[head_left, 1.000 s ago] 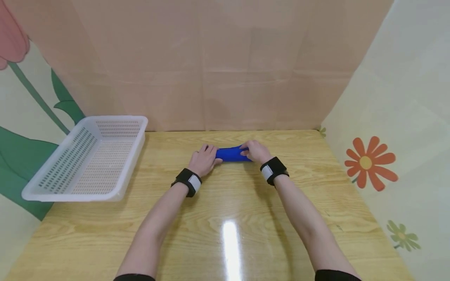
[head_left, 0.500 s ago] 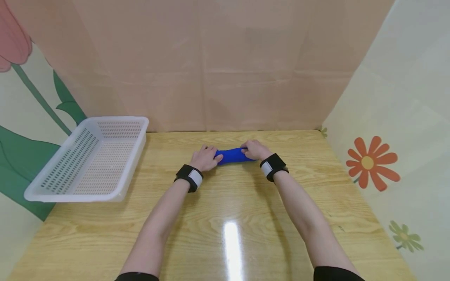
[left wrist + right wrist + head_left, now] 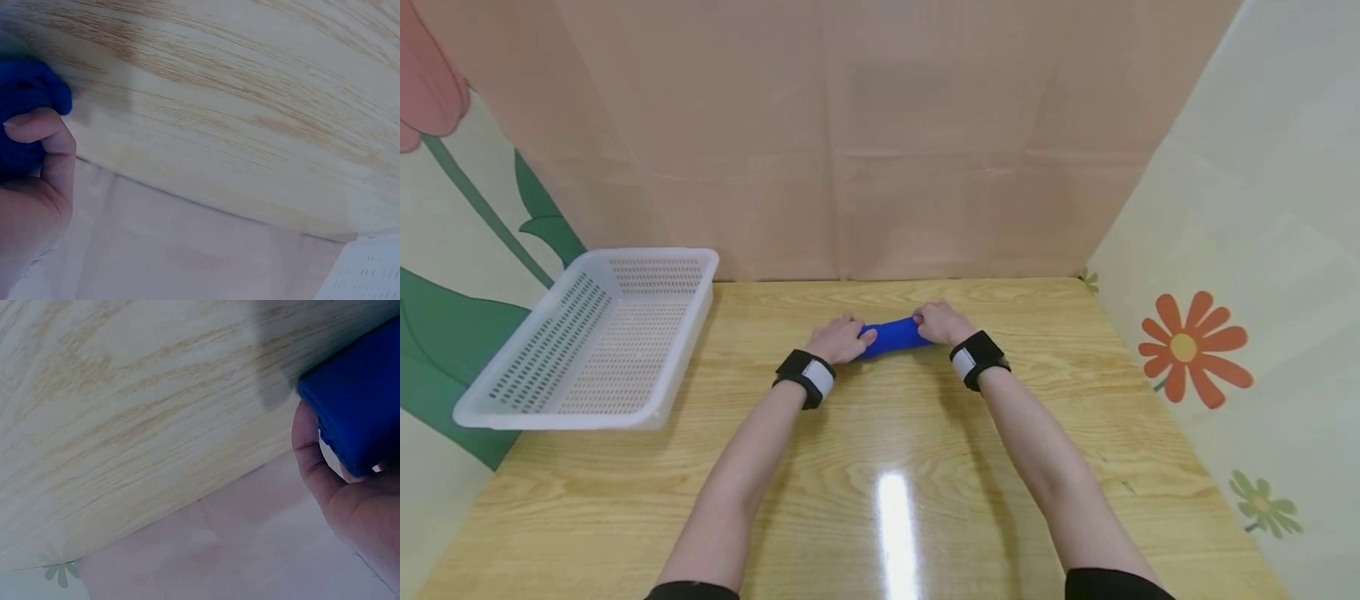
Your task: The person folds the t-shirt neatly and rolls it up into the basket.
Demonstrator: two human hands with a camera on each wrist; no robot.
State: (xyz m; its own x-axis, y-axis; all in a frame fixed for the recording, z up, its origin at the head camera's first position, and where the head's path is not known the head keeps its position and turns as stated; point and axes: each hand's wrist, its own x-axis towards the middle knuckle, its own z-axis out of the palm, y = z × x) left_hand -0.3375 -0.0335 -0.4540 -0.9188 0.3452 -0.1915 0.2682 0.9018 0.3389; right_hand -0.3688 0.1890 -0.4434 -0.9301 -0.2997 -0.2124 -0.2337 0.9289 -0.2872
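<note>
A rolled-up blue cloth (image 3: pixel 891 337) lies between the two hands near the far side of the table, its left end slightly closer to me. The left hand (image 3: pixel 837 339) grips that end, the bent thumb (image 3: pixel 39 125) pressing over bunched fabric in the left wrist view. At the other end the right hand (image 3: pixel 943 323) holds the roll, with thumb and fingers around its edge. In the right wrist view the cloth's folded layers (image 3: pixel 356 400) show at the end, above the palm. Part of the left end is hidden by the left hand.
A white perforated plastic basket (image 3: pixel 658 358) stands at the left of the wooden table (image 3: pixel 850 517). Behind the table's far edge rises a pinkish-beige covering (image 3: pixel 880 167). Flower-patterned covering (image 3: pixel 1262 250) borders the right side. Both wrists wear black straps (image 3: pixel 981 360).
The left end of the blue cloth has come slightly toward me, so the roll slants more. The right hand's fingers have closed in around its end. The basket has stayed put.
</note>
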